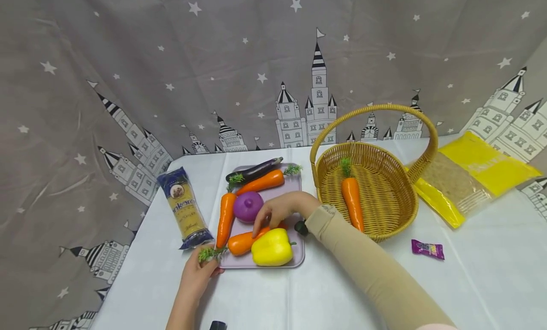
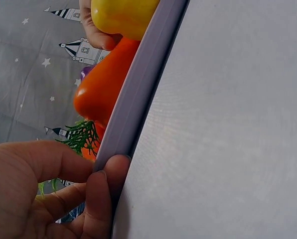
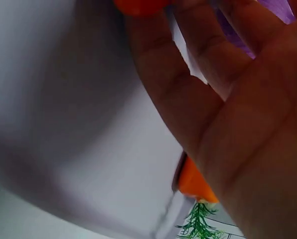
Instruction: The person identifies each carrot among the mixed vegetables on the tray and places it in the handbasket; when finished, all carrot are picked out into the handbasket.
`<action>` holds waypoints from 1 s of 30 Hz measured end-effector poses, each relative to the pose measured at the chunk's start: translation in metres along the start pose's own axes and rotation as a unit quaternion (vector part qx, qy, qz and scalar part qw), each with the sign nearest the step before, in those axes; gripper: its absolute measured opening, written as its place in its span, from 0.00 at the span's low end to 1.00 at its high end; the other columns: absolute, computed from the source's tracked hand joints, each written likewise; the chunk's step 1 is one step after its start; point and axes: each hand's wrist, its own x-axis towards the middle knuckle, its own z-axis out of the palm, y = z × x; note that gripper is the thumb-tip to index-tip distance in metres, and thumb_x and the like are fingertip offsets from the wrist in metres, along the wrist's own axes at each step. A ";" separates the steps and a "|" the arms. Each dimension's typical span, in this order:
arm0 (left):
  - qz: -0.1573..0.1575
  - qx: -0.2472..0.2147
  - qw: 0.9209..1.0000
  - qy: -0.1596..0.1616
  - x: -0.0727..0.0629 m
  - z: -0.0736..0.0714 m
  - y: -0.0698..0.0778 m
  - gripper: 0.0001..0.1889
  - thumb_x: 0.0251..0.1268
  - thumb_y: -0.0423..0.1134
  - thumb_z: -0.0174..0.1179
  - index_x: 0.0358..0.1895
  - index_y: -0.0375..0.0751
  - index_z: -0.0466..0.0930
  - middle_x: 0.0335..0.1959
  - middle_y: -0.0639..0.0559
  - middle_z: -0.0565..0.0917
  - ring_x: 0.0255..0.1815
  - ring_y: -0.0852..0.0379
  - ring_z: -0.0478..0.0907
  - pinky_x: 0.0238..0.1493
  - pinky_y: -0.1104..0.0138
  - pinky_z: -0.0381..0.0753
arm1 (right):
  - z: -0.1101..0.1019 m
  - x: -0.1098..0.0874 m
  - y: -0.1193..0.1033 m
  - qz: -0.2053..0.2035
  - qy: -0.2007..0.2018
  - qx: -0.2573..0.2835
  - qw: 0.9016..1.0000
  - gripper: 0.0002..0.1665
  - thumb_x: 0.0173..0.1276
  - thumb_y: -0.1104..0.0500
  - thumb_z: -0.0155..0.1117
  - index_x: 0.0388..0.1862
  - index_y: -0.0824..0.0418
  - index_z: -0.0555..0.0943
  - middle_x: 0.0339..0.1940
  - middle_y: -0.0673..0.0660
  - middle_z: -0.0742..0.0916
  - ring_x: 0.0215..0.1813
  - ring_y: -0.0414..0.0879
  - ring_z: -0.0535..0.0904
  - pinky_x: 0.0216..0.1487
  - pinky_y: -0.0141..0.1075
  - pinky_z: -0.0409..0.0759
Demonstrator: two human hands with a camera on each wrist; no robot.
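My left hand (image 1: pixel 198 271) pinches the near left corner of the lilac tray (image 1: pixel 297 261); its thumb and fingers are on the rim (image 2: pixel 119 119) in the left wrist view. Over the tray, my right hand (image 1: pixel 282 209) holds a carrot (image 1: pixel 240 244) with its fingertips. A yellow bell pepper (image 1: pixel 272 248) partly hides that carrot. Around them lie a purple onion (image 1: pixel 248 207), two more carrots (image 1: pixel 225 218) and an eggplant (image 1: pixel 259 170). A dark green thing (image 1: pixel 301 228) shows partly under my right wrist. The right wrist view shows only the carrot's end (image 3: pixel 141 5) by my fingers.
Right of the tray stands a wicker basket (image 1: pixel 384 197) with a raised handle and one carrot (image 1: pixel 352 202) inside. A yellow packet (image 1: pixel 474 173) and a small purple wrapper (image 1: pixel 428 249) lie farther right. A pasta packet (image 1: pixel 183 206) is on the left, a black object (image 1: pixel 218 325) at the near edge.
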 end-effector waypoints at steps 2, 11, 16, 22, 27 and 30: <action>-0.001 0.002 1.000 0.000 0.000 0.000 0.000 0.25 0.62 0.29 0.52 0.63 0.31 0.64 0.53 0.30 0.75 0.33 0.55 0.79 0.36 0.67 0.82 | 0.001 0.001 0.000 0.005 -0.003 0.006 1.000 0.33 0.55 0.80 0.48 0.48 0.52 0.87 0.48 0.43 0.85 0.35 0.42 0.71 0.32 0.32 0.70; 0.011 0.006 1.000 -0.001 -0.001 -0.001 0.000 0.25 0.61 0.29 0.52 0.63 0.29 0.63 0.50 0.31 0.76 0.34 0.55 0.79 0.34 0.68 0.81 | 0.001 0.005 0.001 0.006 -0.013 0.016 1.000 0.35 0.55 0.82 0.49 0.50 0.54 0.86 0.50 0.42 0.84 0.49 0.43 0.72 0.33 0.31 0.70; 0.012 0.006 1.000 -0.002 -0.001 0.000 -0.001 0.25 0.62 0.30 0.52 0.63 0.30 0.63 0.51 0.32 0.76 0.34 0.55 0.78 0.35 0.68 0.80 | -0.002 0.003 0.001 0.001 -0.027 0.039 0.999 0.32 0.57 0.80 0.51 0.53 0.54 0.85 0.51 0.43 0.84 0.49 0.43 0.73 0.39 0.31 0.74; 0.008 0.004 1.000 0.000 0.000 0.001 -0.002 0.26 0.62 0.30 0.52 0.64 0.30 0.62 0.52 0.31 0.75 0.32 0.56 0.79 0.35 0.68 0.82 | -0.006 0.001 0.000 0.004 -0.052 0.063 0.997 0.28 0.60 0.78 0.53 0.55 0.59 0.83 0.52 0.47 0.84 0.48 0.43 0.73 0.44 0.30 0.76; 0.003 -0.004 1.000 -0.002 -0.001 0.001 -0.001 0.26 0.63 0.30 0.52 0.65 0.30 0.62 0.52 0.31 0.75 0.32 0.56 0.80 0.35 0.69 0.82 | -0.009 0.000 -0.001 0.003 -0.062 0.056 0.996 0.27 0.61 0.78 0.53 0.56 0.61 0.82 0.53 0.49 0.84 0.48 0.43 0.73 0.47 0.30 0.76; 0.001 -0.001 1.000 -0.001 -0.001 0.001 0.000 0.28 0.62 0.30 0.52 0.66 0.29 0.61 0.47 0.33 0.77 0.32 0.56 0.80 0.33 0.70 0.81 | -0.011 -0.001 -0.001 -0.011 -0.061 0.056 0.997 0.26 0.62 0.77 0.54 0.57 0.63 0.81 0.54 0.50 0.83 0.51 0.44 0.74 0.54 0.32 0.75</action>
